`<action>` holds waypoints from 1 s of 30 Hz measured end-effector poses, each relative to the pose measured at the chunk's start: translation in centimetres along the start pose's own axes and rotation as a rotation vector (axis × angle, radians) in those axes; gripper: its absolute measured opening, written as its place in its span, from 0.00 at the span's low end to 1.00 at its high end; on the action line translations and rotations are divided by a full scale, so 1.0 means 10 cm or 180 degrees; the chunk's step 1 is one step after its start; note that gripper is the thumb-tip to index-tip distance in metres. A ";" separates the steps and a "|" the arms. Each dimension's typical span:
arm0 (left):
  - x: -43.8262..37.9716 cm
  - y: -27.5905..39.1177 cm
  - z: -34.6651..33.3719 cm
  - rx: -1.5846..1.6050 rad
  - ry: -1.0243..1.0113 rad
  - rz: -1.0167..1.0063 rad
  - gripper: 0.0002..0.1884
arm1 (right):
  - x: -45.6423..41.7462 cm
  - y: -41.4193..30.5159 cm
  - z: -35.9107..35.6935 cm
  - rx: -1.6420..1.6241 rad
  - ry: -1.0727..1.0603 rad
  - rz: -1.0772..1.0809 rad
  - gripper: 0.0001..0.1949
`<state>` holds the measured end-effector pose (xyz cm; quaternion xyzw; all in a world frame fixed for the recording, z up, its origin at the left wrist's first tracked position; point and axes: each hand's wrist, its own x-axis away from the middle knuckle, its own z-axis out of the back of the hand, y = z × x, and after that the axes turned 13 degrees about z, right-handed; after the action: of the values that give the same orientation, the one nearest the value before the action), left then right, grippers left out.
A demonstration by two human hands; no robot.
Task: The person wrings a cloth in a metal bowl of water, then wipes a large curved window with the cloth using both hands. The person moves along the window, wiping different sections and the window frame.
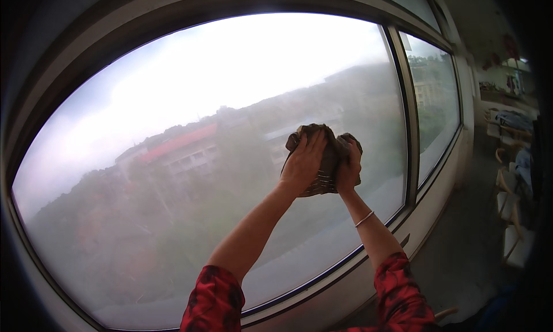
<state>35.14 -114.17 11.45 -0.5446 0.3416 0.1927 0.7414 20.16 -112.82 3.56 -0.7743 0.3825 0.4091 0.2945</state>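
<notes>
A dark brown striped cloth (327, 172) lies bunched against a large, hazy window pane (194, 193). My left hand (306, 161) presses flat on the cloth's left part, its fingers pointing up. Folds at the cloth's right side are gripped by my right hand (351, 167), whose fingers curl around them. Both arms reach forward in red patterned sleeves, and a thin bangle circles the right wrist. The cloth hides the glass behind it and some fingertips.
A metal window frame post (402, 111) divides the large pane from a smaller pane (434, 103) at right. The window sill (311, 291) runs below. Several chairs (510, 202) and cloth-covered tables (514, 120) stand along the room's right side.
</notes>
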 end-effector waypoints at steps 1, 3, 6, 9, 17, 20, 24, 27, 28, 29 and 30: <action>-0.19 -0.10 0.03 -0.0096 0.0028 0.0001 0.28 | -0.18 0.11 -0.11 0.0071 0.0060 0.0093 0.15; -0.50 -0.32 0.06 -0.0138 0.0084 0.0114 0.29 | -0.55 0.12 -0.32 0.0069 0.0051 0.0292 0.14; -0.87 -0.68 -0.02 0.0025 0.0500 0.0374 0.27 | -1.13 0.11 -0.67 -0.0125 0.0092 0.0779 0.14; -1.31 -1.03 0.00 0.0102 0.0764 0.0658 0.23 | -1.80 0.20 -0.99 -0.0300 0.0005 0.1209 0.15; -1.58 -1.60 0.13 -0.0395 0.1216 0.0811 0.20 | -2.46 0.00 -1.73 -0.0516 -0.0244 0.1415 0.16; -1.56 -1.64 0.21 -0.0773 0.1165 0.0745 0.18 | -2.39 -0.13 -1.83 -0.0307 -0.0057 0.1535 0.17; -1.59 -1.73 0.19 -0.0568 0.1445 0.0654 0.16 | -2.41 -0.20 -1.71 -0.0604 -0.0404 0.1606 0.18; -1.67 -1.70 0.22 -0.0355 0.1522 0.0636 0.16 | -2.41 -0.24 -1.71 -0.0257 0.0141 0.1892 0.16; -1.65 -1.73 0.20 -0.0339 0.1453 0.0624 0.16 | -2.37 -0.35 -1.69 -0.0388 -0.0039 0.1678 0.15; -1.65 -1.75 0.18 -0.0323 0.1371 0.0617 0.16 | -2.34 -0.45 -1.63 -0.0518 -0.0219 0.1464 0.14; -1.69 -1.77 0.18 -0.0296 0.1334 0.0628 0.16 | -2.34 -0.56 -1.58 -0.0632 -0.0400 0.1297 0.13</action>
<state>35.63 -116.92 35.78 -0.5702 0.5304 0.1625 0.6059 22.56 -113.72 32.25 -0.6793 0.4698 0.5431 0.1515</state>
